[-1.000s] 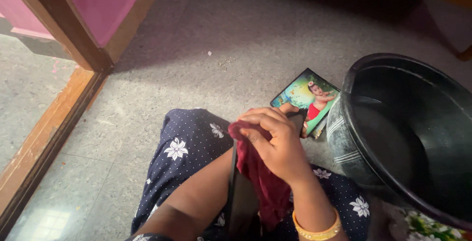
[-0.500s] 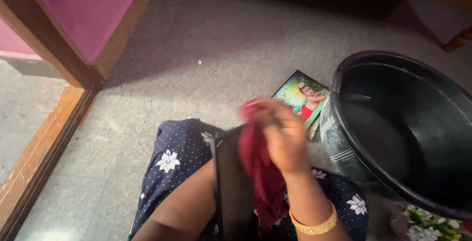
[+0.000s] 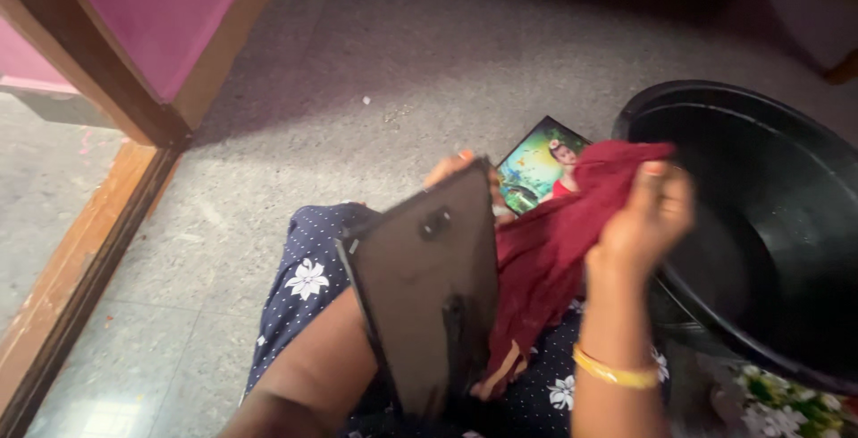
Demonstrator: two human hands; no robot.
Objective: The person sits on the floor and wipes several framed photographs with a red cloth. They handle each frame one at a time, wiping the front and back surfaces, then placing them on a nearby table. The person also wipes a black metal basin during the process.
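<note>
Floor: I see grey speckled stone floor (image 3: 429,63).
On it, right: a black tub (image 3: 760,223).
Beside the tub: a colourful framed picture (image 3: 536,163), lying flat.
Left: a wooden frame base (image 3: 80,259).

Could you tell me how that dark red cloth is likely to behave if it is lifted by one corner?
Probably floppy: the dark red cloth sags in folds from the right hand down to the lap. It looks thin and light, since a pinch at one end carries it. It would likely drape over the black panel, held by the left hand, rather than slide off.
</note>
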